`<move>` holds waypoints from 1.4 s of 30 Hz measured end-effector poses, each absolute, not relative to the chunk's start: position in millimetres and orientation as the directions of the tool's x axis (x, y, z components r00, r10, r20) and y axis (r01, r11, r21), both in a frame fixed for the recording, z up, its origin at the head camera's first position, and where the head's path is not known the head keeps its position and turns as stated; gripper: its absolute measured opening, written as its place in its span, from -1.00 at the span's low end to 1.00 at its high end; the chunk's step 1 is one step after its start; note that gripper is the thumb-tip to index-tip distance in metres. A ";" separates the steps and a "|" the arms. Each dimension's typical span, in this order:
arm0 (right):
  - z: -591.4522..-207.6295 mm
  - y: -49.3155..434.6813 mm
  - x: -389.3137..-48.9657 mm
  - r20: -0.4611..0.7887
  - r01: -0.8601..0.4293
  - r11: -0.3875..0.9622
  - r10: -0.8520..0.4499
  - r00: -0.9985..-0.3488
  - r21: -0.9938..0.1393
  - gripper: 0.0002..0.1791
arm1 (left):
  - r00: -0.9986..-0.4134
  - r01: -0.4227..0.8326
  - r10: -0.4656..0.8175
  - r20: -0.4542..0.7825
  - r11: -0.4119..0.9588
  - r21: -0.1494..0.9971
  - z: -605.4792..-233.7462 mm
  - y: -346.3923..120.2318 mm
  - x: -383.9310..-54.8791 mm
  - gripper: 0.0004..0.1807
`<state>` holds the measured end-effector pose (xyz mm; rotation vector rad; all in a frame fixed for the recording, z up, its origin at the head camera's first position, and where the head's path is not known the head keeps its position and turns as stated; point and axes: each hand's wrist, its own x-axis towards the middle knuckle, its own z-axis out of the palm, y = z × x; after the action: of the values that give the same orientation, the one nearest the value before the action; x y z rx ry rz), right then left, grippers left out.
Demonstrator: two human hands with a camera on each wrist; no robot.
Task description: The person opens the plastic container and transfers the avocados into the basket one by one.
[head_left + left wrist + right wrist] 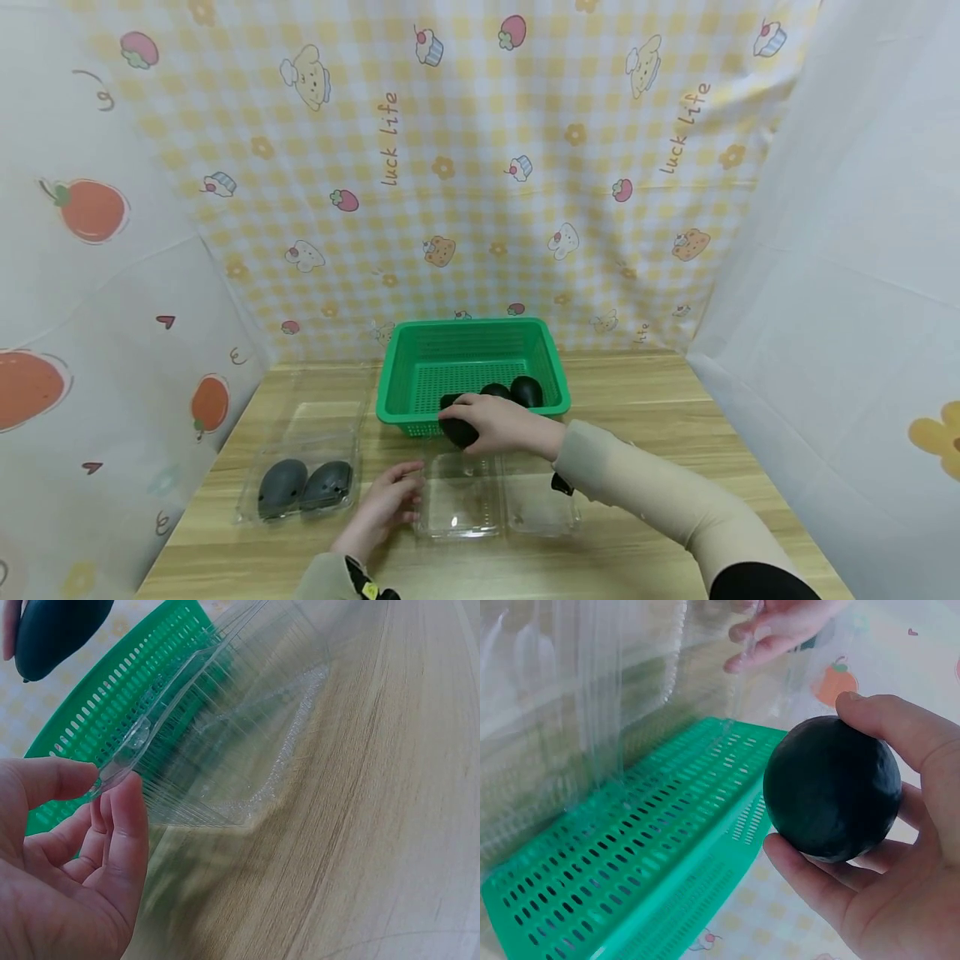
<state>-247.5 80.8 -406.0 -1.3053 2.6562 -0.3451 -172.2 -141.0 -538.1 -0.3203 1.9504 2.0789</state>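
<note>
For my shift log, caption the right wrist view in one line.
Right hand gripping a dark rounded object near a green basket; left hand holding a clear container.

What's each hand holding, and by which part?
The right hand holds a dark rounded object by its sides; the left hand pinches a clear container by its edge.

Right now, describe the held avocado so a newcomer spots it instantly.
On the wooden table, find the green basket. At its near rim, the right hand grips one dark avocado. It's the only one held; its neighbours lie in the basket or in the clear clamshell at left.
</note>
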 end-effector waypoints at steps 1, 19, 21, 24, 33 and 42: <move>-404.4 80.7 -248.5 -0.043 -0.755 0.594 -0.792 -0.608 -0.277 -0.31 | -0.939 -0.344 0.046 -0.342 -0.056 0.937 -538.2 -140.8 -172.1 -0.49; -389.1 60.7 -275.6 -0.058 -0.690 0.601 -0.769 -0.636 -0.402 -0.31 | -0.938 -0.346 0.039 -0.344 -0.071 0.936 -535.3 -143.1 -169.1 -0.49; -390.2 57.6 -279.6 -0.058 -0.685 0.599 -0.768 -0.637 -0.414 -0.31 | -0.938 -0.347 0.035 -0.345 -0.070 0.935 -536.1 -143.6 -169.3 -0.49; -393.3 53.9 -287.1 -0.054 -0.677 0.599 -0.765 -0.642 -0.427 -0.31 | -0.944 -0.329 0.045 -0.326 -0.076 0.941 -537.3 -143.9 -169.1 -0.48; -403.5 43.2 -312.0 -0.064 -0.645 0.628 -0.736 -0.674 -0.436 -0.31 | -0.955 -0.294 0.079 -0.287 -0.087 0.952 -538.7 -145.7 -168.8 -0.51; -414.0 30.0 -331.1 -0.101 -0.568 0.661 -0.691 -0.716 -0.490 -0.31 | -0.946 -0.325 0.041 -0.322 -0.077 0.943 -536.5 -143.8 -169.1 -0.50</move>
<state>-331.1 30.0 -414.0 -1.0095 2.6002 -0.6279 -169.1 -143.8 -536.5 -0.3091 1.9438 2.1150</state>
